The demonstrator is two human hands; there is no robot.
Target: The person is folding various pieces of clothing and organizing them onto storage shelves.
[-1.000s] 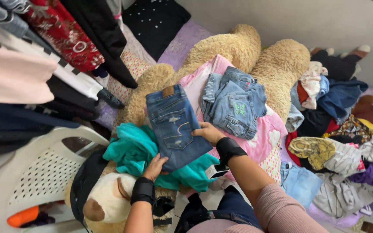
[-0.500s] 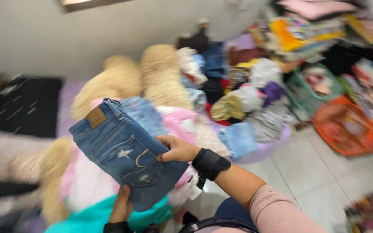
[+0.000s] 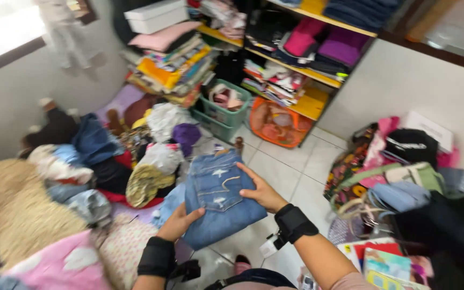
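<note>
Hands, left hand (image 3: 180, 222) and right hand (image 3: 262, 192), grip folded jeans (image 3: 217, 197) beside clothes heap (image 3: 135, 150).

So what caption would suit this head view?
Both hands, left and right, hold folded blue jeans above scattered clothes.

Clothes pile (image 3: 135, 156) left, shelves (image 3: 318, 70) behind, bags (image 3: 404, 172) right, jeans (image 3: 218, 196) between.
</note>
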